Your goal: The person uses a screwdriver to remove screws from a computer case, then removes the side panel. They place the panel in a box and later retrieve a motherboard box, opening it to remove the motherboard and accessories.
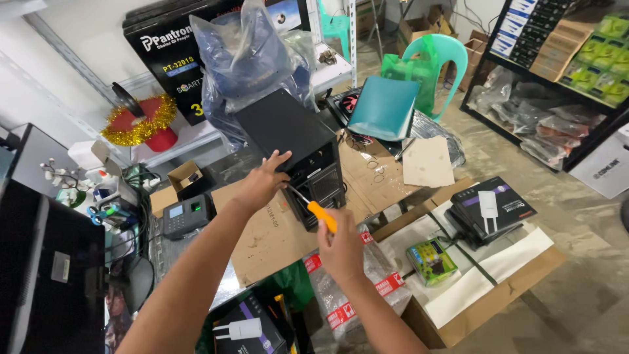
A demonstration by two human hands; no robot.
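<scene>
1. Two hands at work: the left hand (262,183) lies spread, fingers open, on the upper rear edge of the black computer case (291,154), pressing it without gripping it.
2. Right hand (341,246) is closed around the orange-handled screwdriver (313,208).
3. Its shaft angles up-left to the case's back panel; the tip seems to touch there, though it's too small to be sure.
4. Case sits upright on flattened cardboard (268,236), with a grey keypad device (187,215) to its left.
</scene>
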